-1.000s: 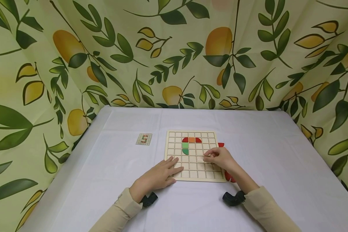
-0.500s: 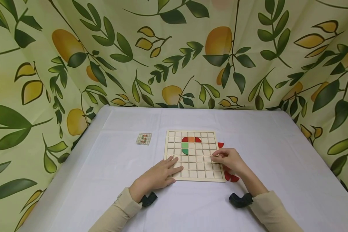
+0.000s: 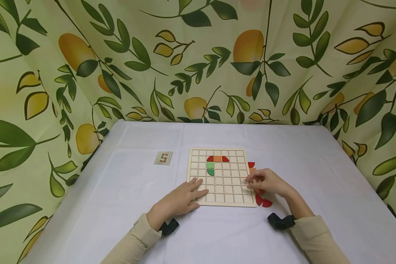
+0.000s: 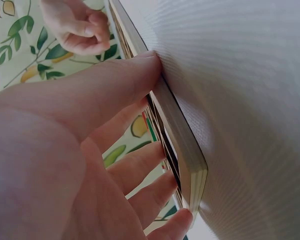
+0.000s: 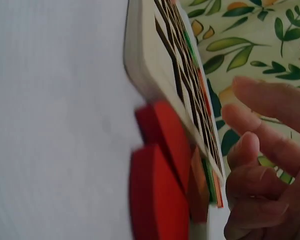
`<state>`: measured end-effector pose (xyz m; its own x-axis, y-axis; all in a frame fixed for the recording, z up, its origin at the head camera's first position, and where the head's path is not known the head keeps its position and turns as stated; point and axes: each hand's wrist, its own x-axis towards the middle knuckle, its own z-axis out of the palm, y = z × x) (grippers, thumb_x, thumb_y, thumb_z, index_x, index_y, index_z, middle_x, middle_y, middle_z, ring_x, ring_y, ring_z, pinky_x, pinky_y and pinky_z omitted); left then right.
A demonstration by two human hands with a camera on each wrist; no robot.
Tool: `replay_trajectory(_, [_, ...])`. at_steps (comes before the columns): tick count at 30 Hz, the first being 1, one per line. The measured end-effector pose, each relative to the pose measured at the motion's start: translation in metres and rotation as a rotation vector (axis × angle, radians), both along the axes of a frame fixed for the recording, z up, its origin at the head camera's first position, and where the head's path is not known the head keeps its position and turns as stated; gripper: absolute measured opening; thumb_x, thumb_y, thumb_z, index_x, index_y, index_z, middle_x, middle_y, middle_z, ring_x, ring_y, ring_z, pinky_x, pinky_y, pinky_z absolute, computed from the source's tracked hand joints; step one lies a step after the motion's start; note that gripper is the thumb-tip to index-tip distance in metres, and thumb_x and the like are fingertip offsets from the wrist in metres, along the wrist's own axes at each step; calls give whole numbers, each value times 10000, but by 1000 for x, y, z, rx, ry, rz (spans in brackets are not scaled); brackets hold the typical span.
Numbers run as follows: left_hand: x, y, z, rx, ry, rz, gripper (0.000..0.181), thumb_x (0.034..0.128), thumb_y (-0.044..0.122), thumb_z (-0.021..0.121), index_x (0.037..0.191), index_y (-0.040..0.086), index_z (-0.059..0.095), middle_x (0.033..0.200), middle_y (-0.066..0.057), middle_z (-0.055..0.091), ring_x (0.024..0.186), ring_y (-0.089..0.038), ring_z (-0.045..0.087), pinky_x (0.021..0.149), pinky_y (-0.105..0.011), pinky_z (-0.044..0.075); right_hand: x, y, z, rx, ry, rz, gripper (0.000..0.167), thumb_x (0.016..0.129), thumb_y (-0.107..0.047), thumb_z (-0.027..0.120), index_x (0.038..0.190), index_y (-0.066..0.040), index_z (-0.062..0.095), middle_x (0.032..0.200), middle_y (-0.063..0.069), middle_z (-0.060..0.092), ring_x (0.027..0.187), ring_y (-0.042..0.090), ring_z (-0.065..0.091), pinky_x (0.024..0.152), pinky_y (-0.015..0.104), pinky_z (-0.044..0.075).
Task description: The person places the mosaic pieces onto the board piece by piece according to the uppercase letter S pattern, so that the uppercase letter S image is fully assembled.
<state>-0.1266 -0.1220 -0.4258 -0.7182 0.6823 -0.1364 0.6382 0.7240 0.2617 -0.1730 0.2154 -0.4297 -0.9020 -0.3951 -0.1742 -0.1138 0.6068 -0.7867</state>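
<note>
A wooden grid board [image 3: 222, 189] lies on the white table, with red, orange and green pieces [image 3: 210, 165] set in its upper cells. My left hand [image 3: 179, 200] rests spread on its lower left corner; in the left wrist view the thumb [image 4: 120, 75] touches the board's side edge. Over the board's right edge hovers my right hand [image 3: 268, 182], fingers loosely bent and nothing visible between them. Beneath and beside it lie loose red quarter-round pieces [image 3: 267, 203] and an orange piece [image 3: 252, 170]. The right wrist view shows red pieces [image 5: 160, 195] against the board's edge.
A small card [image 3: 163, 158] with a coloured S-shaped pattern on a grid lies left of the board. Black curved devices [image 3: 280, 222] sit at both wrists. A leaf-and-fruit patterned curtain [image 3: 198, 73] stands behind and beside the table.
My right hand has moved right, off the board's grid to above the loose pieces at its right edge, and its fingers have loosened. The left hand has stayed in place.
</note>
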Motion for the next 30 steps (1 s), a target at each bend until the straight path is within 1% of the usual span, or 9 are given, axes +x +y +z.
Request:
replay_trajectory(5, [0,0,0,1,9,-3,488,971,282,560,1443,205,465,1573,-150,335,1486,-354,271,1187,-502,329,-2,13,-2,-16,-16,60,247,801,-148,761,982,13,712,660,-28,455,586,22,405,523,172,322])
replay_trajectory(12, [0,0,0,3,15,-7,491,970,286,562,1444,205,465,1573,-151,335,1484,-354,276,1185,-505,331,-4,28,-3,-41,-46,110,280,805,-159,765,1009,25,712,653,-29,473,597,16,429,530,183,332])
replay_trajectory(21, [0,0,0,4,13,-7,489,971,286,560,1445,211,463,1574,-147,335,1485,-351,275,1189,-500,327,-5,43,-5,-53,-49,153,316,788,-133,775,1036,49,702,693,-52,488,632,15,433,538,188,337])
replay_trajectory(30, [0,0,-1,-3,17,-9,487,973,285,557,1445,209,463,1574,-145,335,1482,-349,283,1190,-497,327,-6,47,-7,-45,-69,177,350,773,-110,784,1056,72,688,704,-51,486,639,5,435,545,178,356])
